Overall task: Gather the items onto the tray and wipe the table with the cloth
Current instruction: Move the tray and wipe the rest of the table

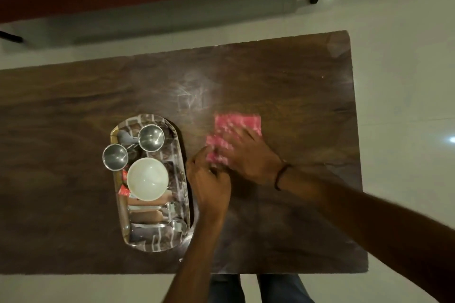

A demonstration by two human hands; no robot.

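Right of the tray [152,243], on the worktop [73,118]: folded cloth [236,123], soft, light, likely to bunch. Your right grip [248,155] presses it flat, fingers spread. Left grip [209,179] curls at its near corner; pinch cannot be told. Drive it palm-down, mid-cloth.

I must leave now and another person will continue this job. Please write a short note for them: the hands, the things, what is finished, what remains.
Right hand: lies flat on the pink cloth, pressing it to the table, right of the tray.
Left hand: fingers curled at the cloth's near corner; a pinch cannot be confirmed.
Things: larger steel cup, smaller steel cup, white bowl and red packets are on the tray.
Done: gathering, it seems.
Left: wiping; pale smears show beyond the cloth.
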